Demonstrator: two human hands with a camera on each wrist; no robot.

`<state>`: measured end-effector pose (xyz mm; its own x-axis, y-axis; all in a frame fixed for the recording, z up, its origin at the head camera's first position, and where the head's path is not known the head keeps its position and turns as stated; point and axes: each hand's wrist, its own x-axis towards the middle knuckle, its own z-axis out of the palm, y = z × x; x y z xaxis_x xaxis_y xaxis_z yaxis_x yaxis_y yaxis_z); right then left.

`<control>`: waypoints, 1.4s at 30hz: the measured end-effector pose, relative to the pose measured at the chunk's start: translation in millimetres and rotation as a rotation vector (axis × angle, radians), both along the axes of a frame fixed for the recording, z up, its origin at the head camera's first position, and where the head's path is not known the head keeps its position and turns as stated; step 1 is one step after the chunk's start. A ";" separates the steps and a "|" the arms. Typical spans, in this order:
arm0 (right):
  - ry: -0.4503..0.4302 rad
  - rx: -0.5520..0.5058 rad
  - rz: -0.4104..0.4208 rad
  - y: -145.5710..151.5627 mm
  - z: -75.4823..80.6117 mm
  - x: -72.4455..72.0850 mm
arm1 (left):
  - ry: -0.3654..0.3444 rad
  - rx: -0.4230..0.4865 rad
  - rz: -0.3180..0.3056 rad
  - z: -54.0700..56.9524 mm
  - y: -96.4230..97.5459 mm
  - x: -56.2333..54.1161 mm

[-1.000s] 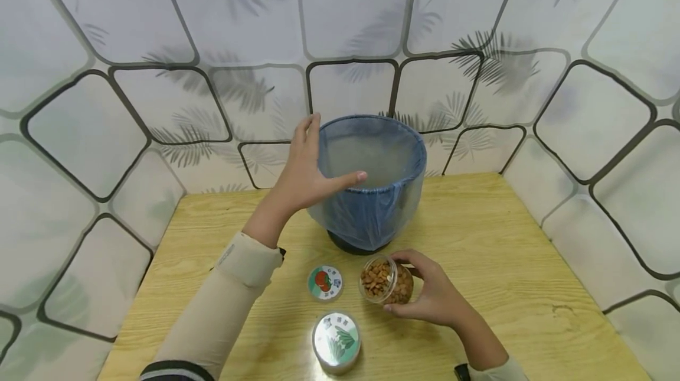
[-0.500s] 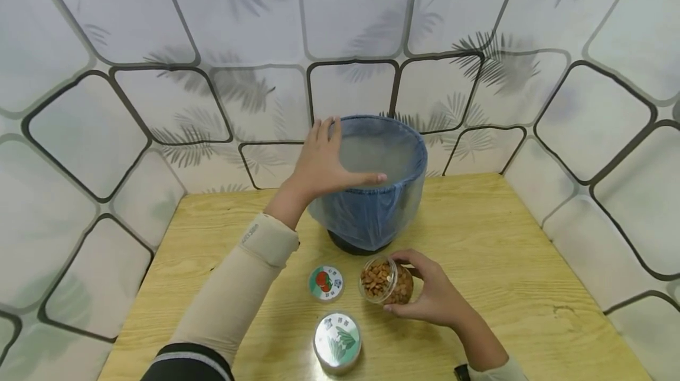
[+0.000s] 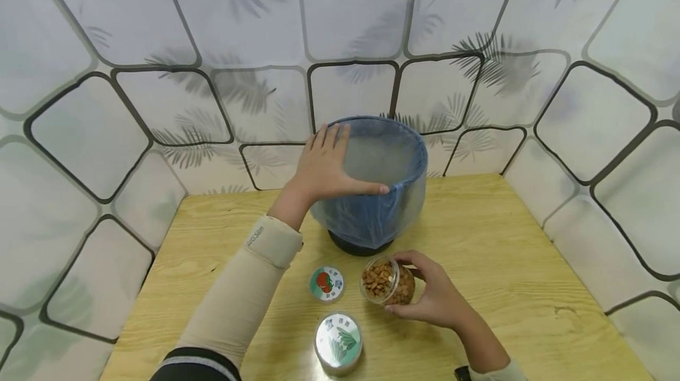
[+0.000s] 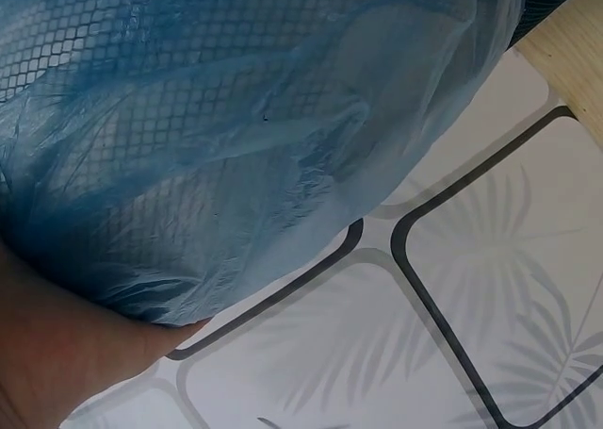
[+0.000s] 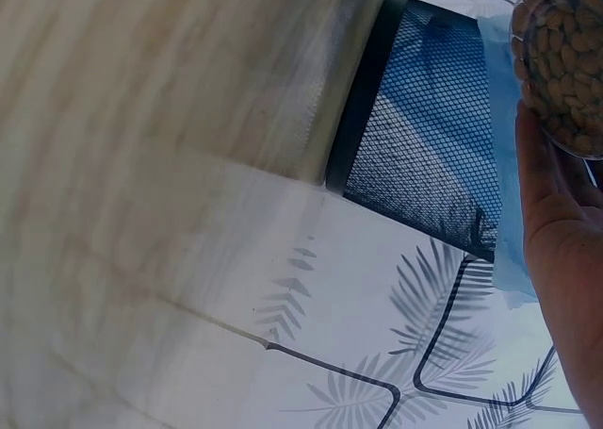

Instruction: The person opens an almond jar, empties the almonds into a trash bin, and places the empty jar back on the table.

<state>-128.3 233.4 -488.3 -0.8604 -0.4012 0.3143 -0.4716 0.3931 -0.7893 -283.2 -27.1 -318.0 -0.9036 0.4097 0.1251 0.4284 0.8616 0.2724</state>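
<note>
My right hand [image 3: 432,292] holds a clear jar [image 3: 402,286] by its side, thumb on one side and fingers on the other. The jar is tilted, its uncovered mouth facing left, and almonds [image 5: 565,66] fill it. Spread over the left part of a bin's rim, my left hand [image 3: 326,171] has straight fingers, with the thumb lying along the front rim. That mesh bin [image 5: 433,118] is lined with a blue plastic bag [image 3: 377,215]; the left wrist view shows the bag [image 4: 264,137] close against the hand.
A round lid [image 3: 326,284] with a tomato picture lies left of the jar. Nearer stands a lidded container [image 3: 338,342] with a green plant picture. The wooden table [image 3: 499,239] meets a patterned wall [image 3: 255,97] behind the bin.
My left hand has moved right and slightly down, from beside the bin's left rim to over it, its thumb now along the front rim. The right hand and jar have barely moved.
</note>
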 end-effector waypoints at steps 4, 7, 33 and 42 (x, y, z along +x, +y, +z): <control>0.017 0.001 -0.004 0.5 3.2 -0.7 | -0.003 0.007 0.000 -1.7 -2.2 0.3; 0.045 0.001 0.001 1.4 5.4 -2.0 | -0.004 0.011 -0.001 -1.5 -2.4 -0.1; 0.135 0.001 -0.025 19.1 38.1 -10.8 | 0.008 0.010 0.007 -1.8 -0.8 0.5; 0.168 -0.030 -0.004 24.2 42.4 -19.1 | 0.008 0.003 0.012 0.1 -0.6 2.0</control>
